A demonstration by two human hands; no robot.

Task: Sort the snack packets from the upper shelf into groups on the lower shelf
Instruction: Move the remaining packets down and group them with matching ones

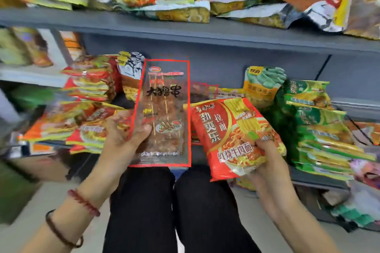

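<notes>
My left hand (123, 139) grips the lower left edge of a long clear packet with red borders (164, 109), held upright in front of the lower shelf. A red noodle packet (226, 135) is held tilted by my right hand (267, 162), thumb on its front. A loose heap of mixed snack packets (185, 0) lies along the upper shelf (123, 22). On the lower shelf, red and orange packets (90, 88) are stacked at the left and green packets (320, 129) at the right.
A yellow and green bag (261, 86) stands behind the red noodle packet. More packets fill a neighbouring shelf unit (26, 47) at the far left. My legs in black trousers (174, 211) are below, over a pale floor.
</notes>
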